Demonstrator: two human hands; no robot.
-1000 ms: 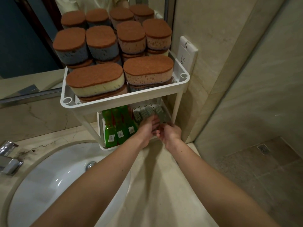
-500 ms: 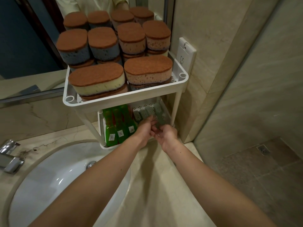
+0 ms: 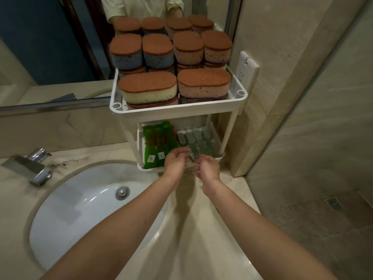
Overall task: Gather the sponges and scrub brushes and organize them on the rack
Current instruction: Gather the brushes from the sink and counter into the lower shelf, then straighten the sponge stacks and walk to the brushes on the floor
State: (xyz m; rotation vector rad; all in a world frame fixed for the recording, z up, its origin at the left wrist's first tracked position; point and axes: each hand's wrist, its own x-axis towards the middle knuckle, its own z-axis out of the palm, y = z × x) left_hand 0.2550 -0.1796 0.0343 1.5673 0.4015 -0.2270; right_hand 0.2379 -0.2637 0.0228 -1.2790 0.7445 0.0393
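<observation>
A white two-tier rack stands on the counter against the mirror. Its top shelf is packed with stacked brown-topped sponges: a yellow one and a pink one in front, blue ones behind. On the lower shelf lie several grey-green scrub brushes next to green bottles. My left hand and my right hand hover at the lower shelf's front edge, palms facing each other, fingers curled and apart, nothing visibly held. The nearest brush shows between them.
A white sink basin with a chrome faucet lies to the left of the rack. A wall outlet sits right behind the rack. The marble wall and a glass panel close off the right side, with the shower floor below.
Both hands have drawn back out of the lower shelf, from on the brushes to its front edge, and have moved slightly apart.
</observation>
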